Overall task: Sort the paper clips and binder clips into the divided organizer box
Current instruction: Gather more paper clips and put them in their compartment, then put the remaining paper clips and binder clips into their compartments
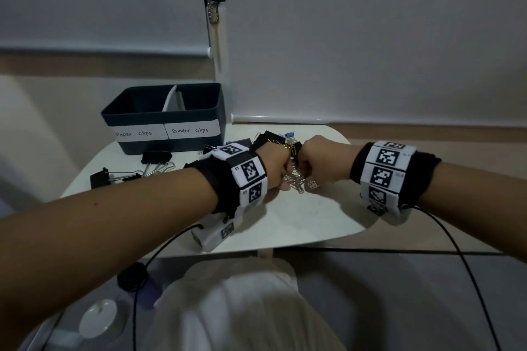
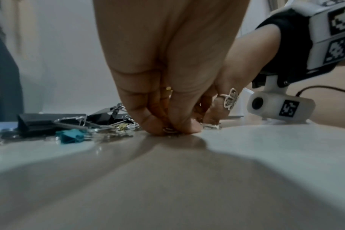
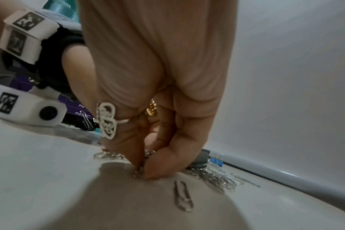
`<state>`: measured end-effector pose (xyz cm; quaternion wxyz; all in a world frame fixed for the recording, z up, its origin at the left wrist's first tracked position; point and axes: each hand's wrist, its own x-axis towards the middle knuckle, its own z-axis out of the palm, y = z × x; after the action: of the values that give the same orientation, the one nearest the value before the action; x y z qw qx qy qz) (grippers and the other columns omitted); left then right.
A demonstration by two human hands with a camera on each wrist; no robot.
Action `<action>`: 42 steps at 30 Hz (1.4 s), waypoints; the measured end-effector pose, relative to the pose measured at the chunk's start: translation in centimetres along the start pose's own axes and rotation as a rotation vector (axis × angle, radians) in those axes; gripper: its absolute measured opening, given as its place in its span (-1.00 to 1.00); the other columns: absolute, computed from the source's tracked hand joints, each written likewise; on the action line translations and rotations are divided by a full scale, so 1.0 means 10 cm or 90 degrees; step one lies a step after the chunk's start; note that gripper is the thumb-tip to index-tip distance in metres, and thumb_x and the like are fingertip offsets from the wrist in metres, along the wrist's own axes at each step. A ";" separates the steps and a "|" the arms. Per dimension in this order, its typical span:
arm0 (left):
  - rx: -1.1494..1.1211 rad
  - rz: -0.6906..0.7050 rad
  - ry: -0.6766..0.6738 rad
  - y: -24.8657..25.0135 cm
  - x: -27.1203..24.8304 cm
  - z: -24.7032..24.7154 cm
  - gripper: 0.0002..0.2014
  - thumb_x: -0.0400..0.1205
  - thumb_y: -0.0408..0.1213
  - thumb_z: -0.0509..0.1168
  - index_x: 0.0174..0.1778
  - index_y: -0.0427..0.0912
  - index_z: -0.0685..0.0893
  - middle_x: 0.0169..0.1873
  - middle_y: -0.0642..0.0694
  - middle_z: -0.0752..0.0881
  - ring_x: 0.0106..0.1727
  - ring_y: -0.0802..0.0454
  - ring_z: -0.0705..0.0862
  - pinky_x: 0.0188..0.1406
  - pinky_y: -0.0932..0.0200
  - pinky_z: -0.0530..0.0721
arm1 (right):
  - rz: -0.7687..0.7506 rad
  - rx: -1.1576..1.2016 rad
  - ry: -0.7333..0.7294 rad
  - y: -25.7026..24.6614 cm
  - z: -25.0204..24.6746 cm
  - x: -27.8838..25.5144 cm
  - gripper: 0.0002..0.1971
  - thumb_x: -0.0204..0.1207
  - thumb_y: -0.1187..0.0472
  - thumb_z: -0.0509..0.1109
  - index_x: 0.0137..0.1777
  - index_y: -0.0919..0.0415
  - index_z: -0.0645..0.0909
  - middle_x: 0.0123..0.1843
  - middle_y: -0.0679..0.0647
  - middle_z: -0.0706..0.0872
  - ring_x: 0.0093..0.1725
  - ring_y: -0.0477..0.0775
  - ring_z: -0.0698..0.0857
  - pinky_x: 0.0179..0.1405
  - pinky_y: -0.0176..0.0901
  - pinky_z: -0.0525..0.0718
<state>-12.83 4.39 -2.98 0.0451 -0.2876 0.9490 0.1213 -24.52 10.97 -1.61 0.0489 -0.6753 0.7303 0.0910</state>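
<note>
Smooth white table (image 1: 299, 225), left hand (image 1: 275, 168) and right hand (image 1: 319, 156) fingers curled, pinching silver wire paper clips (image 1: 295, 181)

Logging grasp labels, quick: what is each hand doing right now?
Left hand: fingertips pinching silver paper clips on the table.
Right hand: fingertips pinching paper clips from the same pile.

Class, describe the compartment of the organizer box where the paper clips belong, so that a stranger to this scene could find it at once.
Start at the dark blue organizer box standing at the far left of the white table. A pale divider splits it into two compartments. The one wanted lies left of that divider, and its white front label reads "Paper clips", whereas its neighbour's reads "Binder clips".
</note>
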 end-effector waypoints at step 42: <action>-0.095 -0.176 0.445 -1.61 -0.76 -0.98 -0.70 0.60 -0.30 0.31 0.26 -0.21 0.66 0.15 -0.25 0.71 0.19 -0.16 0.64 0.15 0.14 0.50 | -0.135 0.148 0.199 -0.98 -1.16 0.70 -0.72 0.59 0.19 0.30 0.25 0.21 0.66 0.20 0.09 0.74 0.09 0.02 0.67 0.01 -0.33 0.44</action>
<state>2.23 -7.01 4.38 -0.2863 -0.4391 0.8481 0.0771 -14.74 1.15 7.73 0.0218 -0.7442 0.6592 -0.1057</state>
